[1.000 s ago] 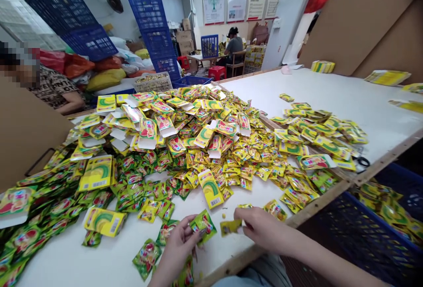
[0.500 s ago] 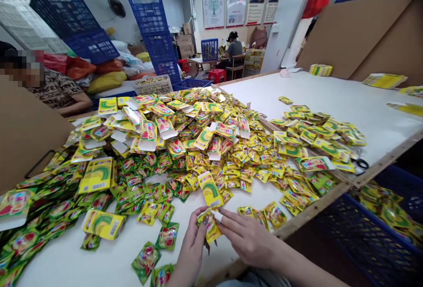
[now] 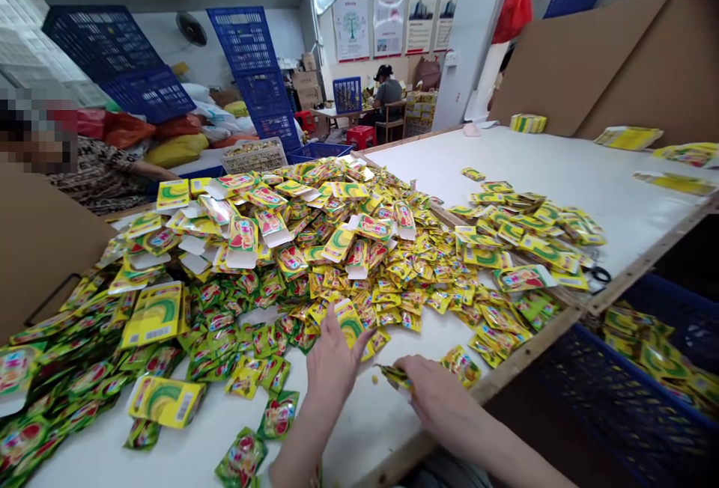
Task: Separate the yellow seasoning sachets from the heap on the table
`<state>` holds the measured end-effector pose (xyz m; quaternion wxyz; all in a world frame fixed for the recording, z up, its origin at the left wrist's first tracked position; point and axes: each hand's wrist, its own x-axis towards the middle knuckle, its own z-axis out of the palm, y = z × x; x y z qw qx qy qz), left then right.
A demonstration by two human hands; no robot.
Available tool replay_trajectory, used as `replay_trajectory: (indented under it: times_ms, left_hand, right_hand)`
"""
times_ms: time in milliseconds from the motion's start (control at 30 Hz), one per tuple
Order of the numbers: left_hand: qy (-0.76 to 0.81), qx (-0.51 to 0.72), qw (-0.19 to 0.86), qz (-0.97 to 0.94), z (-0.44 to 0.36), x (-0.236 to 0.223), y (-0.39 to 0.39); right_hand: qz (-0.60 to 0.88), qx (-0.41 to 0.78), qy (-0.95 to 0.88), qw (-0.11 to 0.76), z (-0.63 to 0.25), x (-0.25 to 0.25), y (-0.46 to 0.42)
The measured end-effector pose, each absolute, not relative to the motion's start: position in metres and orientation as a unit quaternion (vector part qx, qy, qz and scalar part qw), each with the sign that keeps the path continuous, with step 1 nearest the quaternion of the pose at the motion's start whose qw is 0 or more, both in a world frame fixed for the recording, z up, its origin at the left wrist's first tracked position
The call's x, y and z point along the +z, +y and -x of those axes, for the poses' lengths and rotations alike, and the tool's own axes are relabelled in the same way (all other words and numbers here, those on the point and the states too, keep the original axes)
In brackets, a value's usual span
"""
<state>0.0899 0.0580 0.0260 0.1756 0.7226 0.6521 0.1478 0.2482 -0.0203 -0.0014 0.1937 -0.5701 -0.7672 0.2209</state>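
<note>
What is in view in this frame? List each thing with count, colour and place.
Sachets: too many to count, yellow and green, heaped across the table middle.
Flat cartons: many, yellow, among the heap.
Table: one, white top, wooden edge.
Crates: several, blue, stacked at the back.
Floor crate: one, blue, right of the table, sachets inside.
Cardboard sheets: brown, leaning far right.
Seated persons: one at far left, one at the back.
Left hand: on a yellow carton at the heap's near edge.
Right hand: pinching a yellow sachet.

Left hand (image 3: 332,359) hides part of a carton (image 3: 349,323).
</note>
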Motion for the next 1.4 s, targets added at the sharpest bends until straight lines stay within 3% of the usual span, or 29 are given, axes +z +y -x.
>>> replay_trajectory:
  times_ms: [100, 233, 467, 667, 767, 867, 1133, 1400]
  left_hand:
    - [0.677, 0.104, 0.185, -0.705, -0.096, 0.016, 0.082]
    - [0.654, 0.128, 0.255, -0.7, -0.083, 0.009, 0.085]
    - [0.588, 0.225, 0.465, -0.623, -0.038, 0.03, 0.044]
    - [0.466, 0.312, 0.681, -0.471, -0.058, 0.047, 0.011]
    - [0.443, 0.313, 0.732, -0.412, -0.058, 0.051, 0.005]
    - [0.426, 0.279, 0.748, -0.427, -0.053, 0.051, 0.004]
    - [0.409, 0.244, 0.703, -0.529, -0.061, 0.054, 0.002]
    - [0.343, 0.193, 0.785, -0.479, -0.05, 0.044, 0.001]
  right_hand:
    - [0.56, 0.108, -0.816, 0.099, -0.241, -0.016, -0.024]
    - [0.526, 0.205, -0.812, 0.146, -0.241, -0.016, -0.023]
    - [0.444, 0.585, -0.517, 0.44, -0.258, 0.038, 0.01]
    - [0.349, 0.558, -0.508, 0.556, -0.219, 0.057, 0.028]
    - [0.334, 0.453, -0.628, 0.537, -0.212, 0.058, 0.024]
    - [0.358, 0.381, -0.72, 0.456, -0.22, 0.068, 0.019]
    - [0.371, 0.365, -0.829, 0.203, -0.235, 0.105, 0.014]
    - [0.363, 0.391, -0.797, 0.284, -0.241, 0.085, 0.012]
